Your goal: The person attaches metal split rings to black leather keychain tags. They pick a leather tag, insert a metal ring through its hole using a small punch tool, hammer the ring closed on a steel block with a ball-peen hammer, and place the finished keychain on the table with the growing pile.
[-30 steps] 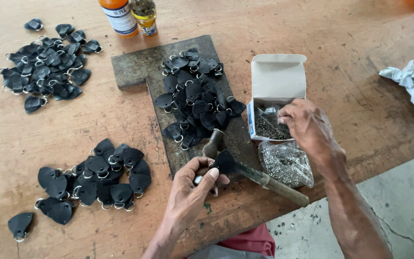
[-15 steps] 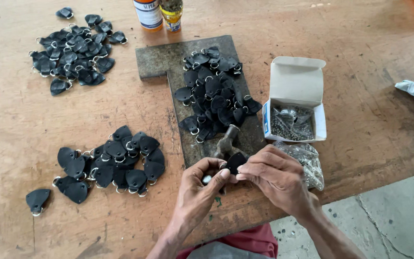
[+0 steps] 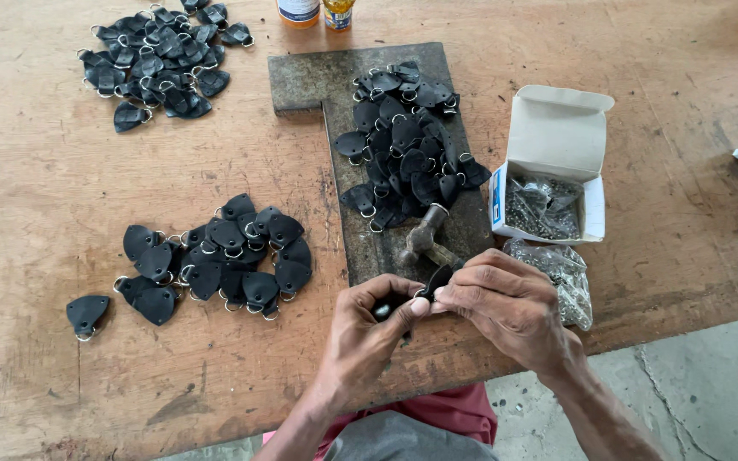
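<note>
- Both hands sit as they did half a second ago, though a second ago my right hand (image 3: 506, 307) was at the white cardboard box (image 3: 557, 158) of rivets.
- Now my left hand (image 3: 369, 337) and right hand pinch one black leather tab (image 3: 437, 280) between fingertips, above the table's near edge.
- Any rivet there is hidden; I judge it could slip, being small.
- That hammer (image 3: 424, 235) resting just beyond on the steel plate (image 3: 318, 77) could be knocked.
- Worn wooden table (image 3: 27, 213); bare concrete floor (image 3: 711, 376) near right.
</note>
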The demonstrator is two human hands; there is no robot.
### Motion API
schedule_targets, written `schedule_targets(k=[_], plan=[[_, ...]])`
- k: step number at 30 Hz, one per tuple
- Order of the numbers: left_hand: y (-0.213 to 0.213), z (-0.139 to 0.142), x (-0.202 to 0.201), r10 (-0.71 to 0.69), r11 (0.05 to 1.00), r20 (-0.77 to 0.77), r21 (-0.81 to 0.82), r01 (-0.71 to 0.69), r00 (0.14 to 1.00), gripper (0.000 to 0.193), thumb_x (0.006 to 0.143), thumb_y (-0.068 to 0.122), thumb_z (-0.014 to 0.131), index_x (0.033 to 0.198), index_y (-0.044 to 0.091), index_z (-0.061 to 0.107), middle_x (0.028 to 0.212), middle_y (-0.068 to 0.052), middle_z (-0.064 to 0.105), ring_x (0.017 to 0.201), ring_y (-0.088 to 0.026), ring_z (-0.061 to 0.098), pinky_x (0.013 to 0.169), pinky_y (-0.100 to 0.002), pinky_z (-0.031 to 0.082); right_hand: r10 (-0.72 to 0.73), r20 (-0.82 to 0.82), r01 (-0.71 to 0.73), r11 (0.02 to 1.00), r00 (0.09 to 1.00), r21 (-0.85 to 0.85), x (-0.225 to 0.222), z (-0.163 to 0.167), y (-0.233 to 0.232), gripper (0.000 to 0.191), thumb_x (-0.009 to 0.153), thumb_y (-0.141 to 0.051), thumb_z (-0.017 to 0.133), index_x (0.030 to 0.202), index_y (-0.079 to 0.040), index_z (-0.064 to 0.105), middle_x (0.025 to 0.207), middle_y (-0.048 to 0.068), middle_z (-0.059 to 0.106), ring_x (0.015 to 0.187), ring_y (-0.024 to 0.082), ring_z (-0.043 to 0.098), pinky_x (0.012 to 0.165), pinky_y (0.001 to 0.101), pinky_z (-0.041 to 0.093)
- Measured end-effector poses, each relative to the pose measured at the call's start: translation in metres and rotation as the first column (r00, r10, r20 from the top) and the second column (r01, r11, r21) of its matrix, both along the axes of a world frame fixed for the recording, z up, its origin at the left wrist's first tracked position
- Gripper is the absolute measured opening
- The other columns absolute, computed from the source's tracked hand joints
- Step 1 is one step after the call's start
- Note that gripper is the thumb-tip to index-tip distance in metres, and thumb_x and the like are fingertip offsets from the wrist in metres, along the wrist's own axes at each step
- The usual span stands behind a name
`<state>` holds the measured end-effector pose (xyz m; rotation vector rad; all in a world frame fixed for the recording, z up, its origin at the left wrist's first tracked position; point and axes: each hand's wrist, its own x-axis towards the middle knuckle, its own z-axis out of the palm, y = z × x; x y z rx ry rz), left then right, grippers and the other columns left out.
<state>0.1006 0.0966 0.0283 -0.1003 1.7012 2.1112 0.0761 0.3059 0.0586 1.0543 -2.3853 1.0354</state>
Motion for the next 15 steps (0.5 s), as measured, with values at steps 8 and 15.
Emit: schedule_targets(k=[8,15], plan=[[-0.004,0.014,0.003,-0.072,0.98,-0.172,-0.195,0.038,0.983,0.015,0.09,0.012,0.075,0.102,0.002,0.077,0.063,-0.003,0.069,0.05,-0.005,0.054,0.043,-0.025,0.041,-0.068,0.093,0.063,0.996,0.993,0.056,-0.005,-0.001,-0.002,0.023,0.074,-0.015,0.087,0.093,-0.012,0.075,0.092,0.0,0.072,0.084,0.013,0.07,0.071,0.0249,0.061],[-0.006,0.019,0.009,-0.09,0.97,-0.418,-0.243,-0.016,0.904,0.014,0.092,0.005,0.071,0.104,-0.001,0.074,0.078,-0.006,0.071,0.057,-0.007,0.064,0.048,-0.028,0.049,0.039,0.37,-0.066,0.996,0.928,0.059,-0.002,-0.009,0.003,0.025,0.082,-0.012,0.08,0.106,-0.01,0.072,0.099,0.002,0.076,0.088,0.014,0.077,0.071,0.024,0.066]])
